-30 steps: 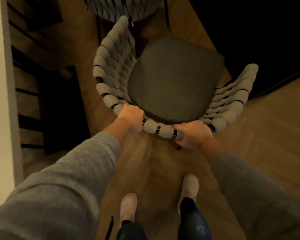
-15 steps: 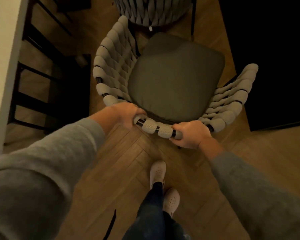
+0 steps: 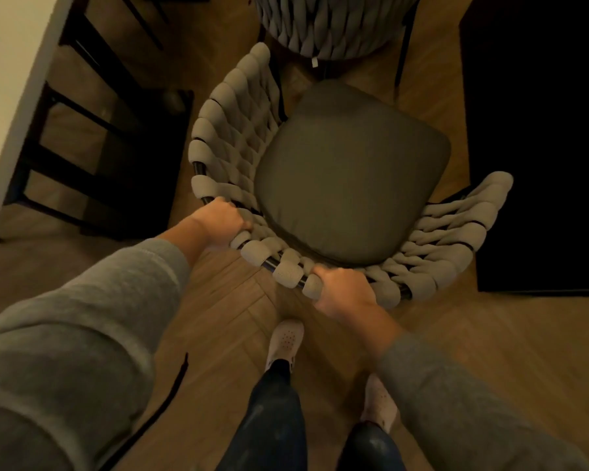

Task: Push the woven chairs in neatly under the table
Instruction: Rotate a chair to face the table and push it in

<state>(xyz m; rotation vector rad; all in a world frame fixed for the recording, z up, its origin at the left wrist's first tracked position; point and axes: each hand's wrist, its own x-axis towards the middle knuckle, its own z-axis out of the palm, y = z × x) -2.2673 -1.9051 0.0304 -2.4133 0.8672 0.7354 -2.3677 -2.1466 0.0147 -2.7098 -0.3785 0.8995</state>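
Both hands are closed around the back rim of the grey-beige woven chair (image 3: 238, 137), made of thick rope on a dark metal frame. The left hand (image 3: 220, 217) grips the rim at the left corner of the backrest, and the right hand (image 3: 344, 294) grips it further right. The chair stands on the brown wooden herringbone floor (image 3: 225, 311). The tip of its arm on the person's right is just beside what seems to be the flat black tabletop (image 3: 541, 147), and its dark olive seat cushion (image 3: 347, 171) is not yet under it.

To do this step well, I think the person should first turn the chair so that the seat faces the table edge squarely. Then both hands should push with equal force, slowly, so the legs slide and do not catch. The second woven chair (image 3: 323, 25), grey, is near the front of the seat and could be hit.

The chair legs are hidden under the seat. The tabletop is so dark that its legs and height cannot be seen. The second chair is cut off at the top.
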